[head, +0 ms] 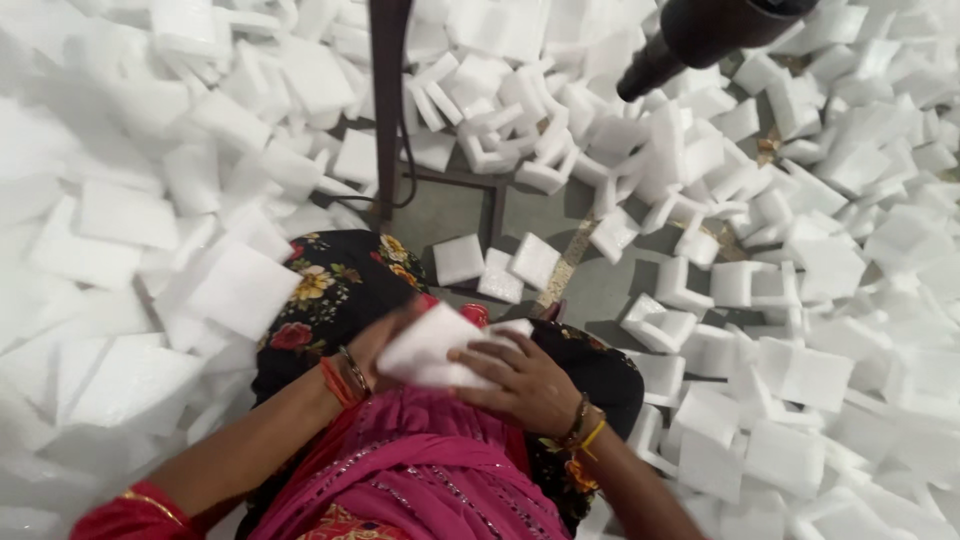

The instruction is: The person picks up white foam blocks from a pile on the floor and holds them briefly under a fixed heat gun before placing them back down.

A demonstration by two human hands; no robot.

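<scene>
White foam pieces (800,380), flat squares and open tray shapes, lie heaped all around you, thick on the left and spread across the right and far side. Three of them sit together on a bare patch of grey floor (450,215) just beyond your knees. A dark metal post (388,100) stands on the far side, and a black nozzle-shaped object (690,40) juts in at the far right. Your lap is covered by a black floral cloth (330,285) and a pink scarf (420,470). You hold one white foam pad (430,348) over your lap, close to your body. Your right hand (520,380) lies on it with fingers spread and curled over its near edge. Your left hand (385,335) is blurred, partly behind the pad, touching its left side; its grip is unclear.
</scene>
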